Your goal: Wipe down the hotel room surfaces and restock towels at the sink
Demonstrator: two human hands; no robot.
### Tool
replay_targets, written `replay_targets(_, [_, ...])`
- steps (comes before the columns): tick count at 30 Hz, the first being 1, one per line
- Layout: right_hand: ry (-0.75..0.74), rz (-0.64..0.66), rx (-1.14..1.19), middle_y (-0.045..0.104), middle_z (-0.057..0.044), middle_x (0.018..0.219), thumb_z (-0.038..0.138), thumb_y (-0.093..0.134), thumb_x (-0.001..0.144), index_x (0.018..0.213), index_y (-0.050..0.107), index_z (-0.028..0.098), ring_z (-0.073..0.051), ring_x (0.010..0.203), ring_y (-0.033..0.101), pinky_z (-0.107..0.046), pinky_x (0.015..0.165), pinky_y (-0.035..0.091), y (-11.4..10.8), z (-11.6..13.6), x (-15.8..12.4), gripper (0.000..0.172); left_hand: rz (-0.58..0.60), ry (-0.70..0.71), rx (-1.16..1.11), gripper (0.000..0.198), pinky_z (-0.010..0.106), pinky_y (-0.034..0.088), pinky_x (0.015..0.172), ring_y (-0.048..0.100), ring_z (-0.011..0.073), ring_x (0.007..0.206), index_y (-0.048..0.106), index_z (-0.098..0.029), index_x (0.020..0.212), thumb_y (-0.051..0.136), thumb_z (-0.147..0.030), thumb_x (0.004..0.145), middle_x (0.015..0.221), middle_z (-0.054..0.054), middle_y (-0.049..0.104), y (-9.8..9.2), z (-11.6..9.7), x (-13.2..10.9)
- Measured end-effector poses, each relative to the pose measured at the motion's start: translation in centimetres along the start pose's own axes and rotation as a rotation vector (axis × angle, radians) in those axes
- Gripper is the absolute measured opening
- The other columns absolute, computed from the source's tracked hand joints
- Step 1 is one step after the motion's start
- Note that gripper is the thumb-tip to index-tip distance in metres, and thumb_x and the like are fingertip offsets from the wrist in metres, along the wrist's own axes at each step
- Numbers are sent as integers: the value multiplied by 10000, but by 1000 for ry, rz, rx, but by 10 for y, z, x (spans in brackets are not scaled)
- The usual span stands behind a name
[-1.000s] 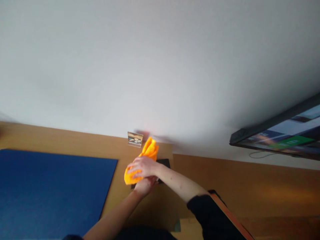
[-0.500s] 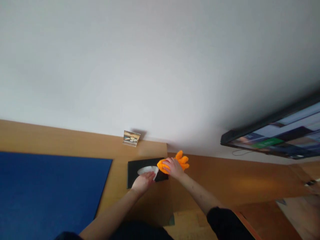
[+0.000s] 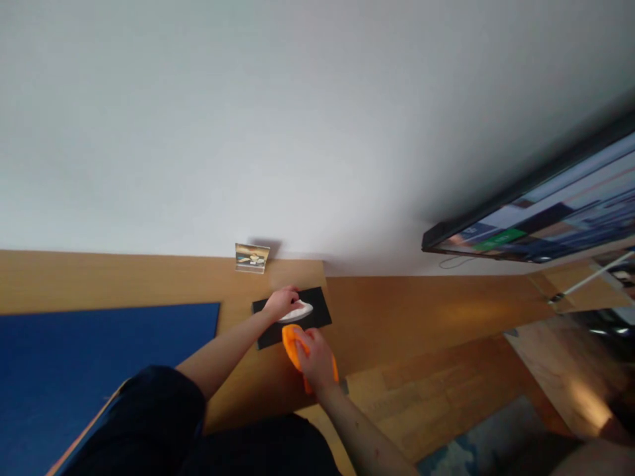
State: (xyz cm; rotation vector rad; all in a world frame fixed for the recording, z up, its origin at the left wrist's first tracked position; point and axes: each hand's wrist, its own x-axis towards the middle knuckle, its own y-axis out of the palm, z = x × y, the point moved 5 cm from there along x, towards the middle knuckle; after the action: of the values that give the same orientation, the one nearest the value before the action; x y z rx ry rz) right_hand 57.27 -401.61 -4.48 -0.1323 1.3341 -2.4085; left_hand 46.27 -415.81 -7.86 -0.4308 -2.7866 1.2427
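A black tissue box [image 3: 317, 304] lies on the wooden surface, with a white tissue [image 3: 300, 311] showing in its oval opening. My left hand [image 3: 282, 303] reaches over the box from the left, its fingers closed on the tissue. Just in front of the box, my right hand [image 3: 317, 357] grips a soft orange duster [image 3: 290, 344]. Part of the duster is hidden under that palm and fingers.
Behind the box, a small picture in a clear stand [image 3: 251, 258] stands near the white wall. A blue mat [image 3: 109, 350] covers the left part of the wooden top [image 3: 99, 281]. A wall-mounted screen [image 3: 520, 225] juts in at right. Below is a wooden floor [image 3: 397, 403].
My left hand has moved up and back across the box at the tissue. My right hand, holding the orange duster, has come from the box's right end toward its front edge. The view has shifted slightly.
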Motion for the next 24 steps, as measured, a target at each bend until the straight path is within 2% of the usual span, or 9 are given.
replay_targets(3, [-113,74,-170,624,-88,1078,360,586,924,1227,668,333,-286,986,552,-395,824,485,39,51,15,316,36,-19,-15,239,339,501,938,621,260,1127,721,-176,755,664,-367,887,1310,80,630,1,7,4])
replay_targets(6, [-78,75,-192,610,-90,1068,381,609,923,1184,683,324,-282,997,524,-384,832,476,55,56,21,278,41,-23,-22,252,337,482,967,610,267,1156,715,-176,772,637,-376,903,1346,79,614,2,8,1])
replay_targets(8, [-4,37,-179,607,-93,1071,354,589,938,1181,694,317,-271,1002,522,-381,859,471,49,34,22,267,43,-27,-28,248,330,481,969,621,260,1134,712,-174,766,637,-368,903,1354,81,611,3,8,0])
replay_targets(11, [124,-65,-183,612,-105,1067,314,560,941,1162,720,280,-263,1002,541,-380,887,474,26,-16,25,275,43,-34,-31,238,339,489,967,633,264,1118,701,-169,727,652,-331,894,1347,83,617,4,5,0])
replay_targets(15, [148,-225,-192,633,-101,1037,353,471,948,1119,750,257,-245,975,585,-361,862,497,-13,-85,31,341,12,-27,-36,159,322,512,955,636,249,1129,727,-169,827,695,-318,873,1307,97,636,-8,1,-7])
replay_targets(17, [211,-285,-209,645,-109,964,400,433,941,1081,769,234,-243,908,605,-354,809,506,-40,-124,39,401,-74,4,-8,186,332,476,1028,602,242,1185,729,-170,969,680,-330,890,1327,108,617,-31,0,-13])
replay_targets(20, [373,-391,-180,653,-126,893,471,425,910,1069,776,165,-259,835,619,-373,778,509,-96,-167,71,492,-351,35,195,280,441,363,1142,487,295,1311,677,-158,1178,596,-240,923,1379,134,567,-88,3,-17])
replay_targets(22, [373,-466,-95,653,-128,906,493,443,894,1089,765,134,-267,854,625,-388,815,510,-133,-160,107,520,-443,-52,375,385,489,351,1133,448,336,1334,617,-139,1284,561,-153,903,1385,161,552,-126,13,-10])
replay_targets(24, [233,-487,29,648,-117,935,490,478,892,1092,760,141,-261,894,628,-392,868,509,-155,-116,151,491,-314,-199,478,339,466,419,1053,533,339,1233,646,-110,1210,522,-102,894,1261,180,622,-154,33,2])
